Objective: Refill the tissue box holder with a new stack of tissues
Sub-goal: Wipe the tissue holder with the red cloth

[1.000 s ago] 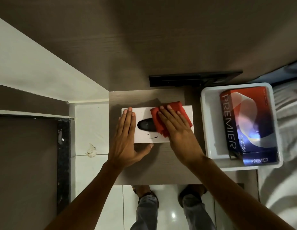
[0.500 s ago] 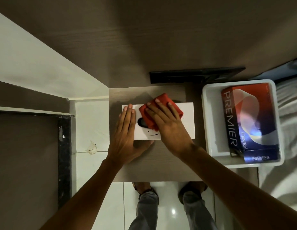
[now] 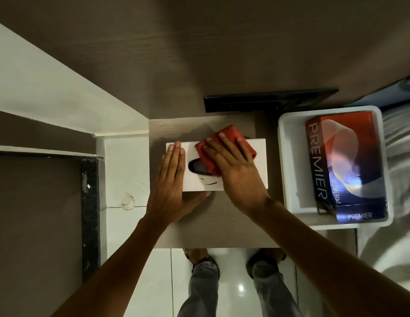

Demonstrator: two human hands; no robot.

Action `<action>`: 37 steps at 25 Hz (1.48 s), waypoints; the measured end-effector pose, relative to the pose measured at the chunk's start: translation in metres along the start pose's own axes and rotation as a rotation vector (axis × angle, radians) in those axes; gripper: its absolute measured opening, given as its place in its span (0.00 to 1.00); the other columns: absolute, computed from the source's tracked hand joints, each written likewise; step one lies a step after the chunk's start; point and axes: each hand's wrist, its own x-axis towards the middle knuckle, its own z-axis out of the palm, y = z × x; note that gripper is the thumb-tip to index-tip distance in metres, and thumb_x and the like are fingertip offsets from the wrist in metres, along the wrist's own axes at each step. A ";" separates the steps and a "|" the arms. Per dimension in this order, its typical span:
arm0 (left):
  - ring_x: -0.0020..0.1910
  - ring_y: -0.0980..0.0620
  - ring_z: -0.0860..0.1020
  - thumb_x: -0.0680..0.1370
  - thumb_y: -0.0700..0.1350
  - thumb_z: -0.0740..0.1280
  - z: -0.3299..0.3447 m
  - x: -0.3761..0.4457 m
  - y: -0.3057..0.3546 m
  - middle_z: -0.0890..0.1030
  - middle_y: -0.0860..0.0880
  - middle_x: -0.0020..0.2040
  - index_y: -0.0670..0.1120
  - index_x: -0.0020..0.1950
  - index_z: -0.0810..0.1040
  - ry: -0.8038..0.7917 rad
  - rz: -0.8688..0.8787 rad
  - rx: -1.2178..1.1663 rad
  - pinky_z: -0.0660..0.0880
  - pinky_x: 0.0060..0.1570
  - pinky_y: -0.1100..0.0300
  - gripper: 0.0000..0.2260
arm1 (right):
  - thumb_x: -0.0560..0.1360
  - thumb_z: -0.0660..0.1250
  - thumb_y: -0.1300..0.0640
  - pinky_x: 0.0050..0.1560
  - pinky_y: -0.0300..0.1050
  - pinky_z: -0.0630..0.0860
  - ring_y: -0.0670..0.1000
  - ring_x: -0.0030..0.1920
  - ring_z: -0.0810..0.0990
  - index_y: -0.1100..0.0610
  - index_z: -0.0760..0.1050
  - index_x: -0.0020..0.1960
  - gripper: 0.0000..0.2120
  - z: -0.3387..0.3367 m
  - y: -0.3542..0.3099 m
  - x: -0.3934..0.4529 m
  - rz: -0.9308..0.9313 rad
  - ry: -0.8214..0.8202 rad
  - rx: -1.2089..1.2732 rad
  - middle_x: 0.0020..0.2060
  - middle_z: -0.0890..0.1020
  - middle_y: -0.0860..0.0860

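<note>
Both hands' fingers flat, seemingly ungripping: left hand [image 3: 170,186] on holder [image 3: 260,156], right hand [image 3: 236,170] on cloth [image 3: 231,133]; "PREMIER" box [image 3: 346,165].

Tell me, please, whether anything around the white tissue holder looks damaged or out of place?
The white tissue holder itself looks fine. The one oddity is a chipped patch in the white tiled ledge left of the table, and the Premier tissue box sits tilted in its white tub.

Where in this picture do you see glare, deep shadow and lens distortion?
Head view: glare spots on the glossy floor tiles and the Premier tissue pack; deep shadow left of the white holder, over the dark panel; wide-angle bending splays the wall edges outward.
</note>
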 end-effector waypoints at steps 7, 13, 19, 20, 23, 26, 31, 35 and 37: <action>0.89 0.43 0.48 0.75 0.75 0.65 -0.002 0.003 0.000 0.48 0.43 0.89 0.39 0.87 0.49 -0.083 -0.029 0.073 0.46 0.87 0.49 0.56 | 0.77 0.66 0.64 0.82 0.63 0.54 0.51 0.84 0.54 0.51 0.61 0.82 0.35 -0.008 0.035 -0.069 0.184 0.142 -0.041 0.82 0.63 0.50; 0.89 0.44 0.45 0.75 0.77 0.62 -0.002 0.004 0.004 0.45 0.44 0.89 0.41 0.87 0.46 -0.162 -0.096 0.107 0.47 0.87 0.47 0.56 | 0.77 0.64 0.63 0.80 0.67 0.56 0.52 0.84 0.54 0.50 0.62 0.81 0.34 0.019 -0.004 -0.107 0.193 0.127 0.057 0.82 0.63 0.49; 0.89 0.45 0.43 0.76 0.73 0.65 -0.005 0.003 0.005 0.43 0.45 0.89 0.44 0.88 0.42 -0.170 -0.079 0.052 0.52 0.86 0.42 0.55 | 0.74 0.70 0.61 0.79 0.66 0.60 0.54 0.82 0.60 0.51 0.64 0.80 0.36 0.021 -0.018 -0.079 -0.089 0.010 -0.067 0.80 0.66 0.51; 0.89 0.45 0.43 0.76 0.74 0.65 -0.006 0.003 0.006 0.43 0.45 0.89 0.43 0.88 0.43 -0.171 -0.090 0.052 0.51 0.86 0.43 0.55 | 0.73 0.70 0.62 0.79 0.66 0.61 0.54 0.82 0.60 0.50 0.64 0.80 0.38 0.017 -0.009 -0.085 -0.090 0.012 -0.112 0.80 0.66 0.51; 0.89 0.43 0.45 0.76 0.75 0.65 -0.007 0.004 0.006 0.45 0.43 0.89 0.40 0.87 0.46 -0.175 -0.087 0.077 0.51 0.87 0.45 0.56 | 0.74 0.65 0.65 0.81 0.66 0.55 0.53 0.84 0.55 0.50 0.61 0.81 0.38 0.011 0.018 -0.111 0.071 0.060 -0.137 0.82 0.62 0.50; 0.88 0.42 0.46 0.76 0.74 0.66 -0.006 0.003 0.006 0.46 0.42 0.89 0.39 0.87 0.47 -0.166 -0.086 0.084 0.53 0.86 0.44 0.55 | 0.75 0.65 0.65 0.82 0.65 0.51 0.53 0.84 0.53 0.51 0.61 0.82 0.36 0.017 0.010 -0.114 0.229 0.142 -0.077 0.82 0.61 0.50; 0.88 0.44 0.44 0.79 0.70 0.64 -0.006 -0.001 0.004 0.45 0.42 0.89 0.39 0.87 0.47 -0.165 -0.086 0.071 0.52 0.86 0.46 0.50 | 0.72 0.70 0.65 0.79 0.70 0.57 0.57 0.83 0.56 0.50 0.58 0.82 0.42 0.038 -0.038 -0.073 0.018 0.083 -0.089 0.82 0.62 0.51; 0.88 0.44 0.44 0.80 0.72 0.53 -0.009 0.000 0.004 0.45 0.42 0.89 0.40 0.87 0.47 -0.178 -0.081 0.044 0.52 0.87 0.46 0.47 | 0.70 0.71 0.65 0.77 0.68 0.62 0.57 0.82 0.60 0.50 0.58 0.82 0.44 0.038 -0.026 -0.077 -0.150 0.019 -0.223 0.82 0.63 0.52; 0.89 0.43 0.45 0.79 0.72 0.60 -0.010 0.000 0.004 0.45 0.42 0.89 0.40 0.87 0.46 -0.192 -0.088 0.039 0.55 0.86 0.45 0.50 | 0.71 0.68 0.65 0.78 0.68 0.60 0.56 0.83 0.58 0.49 0.61 0.82 0.42 0.032 -0.006 -0.094 -0.157 0.011 -0.263 0.82 0.62 0.52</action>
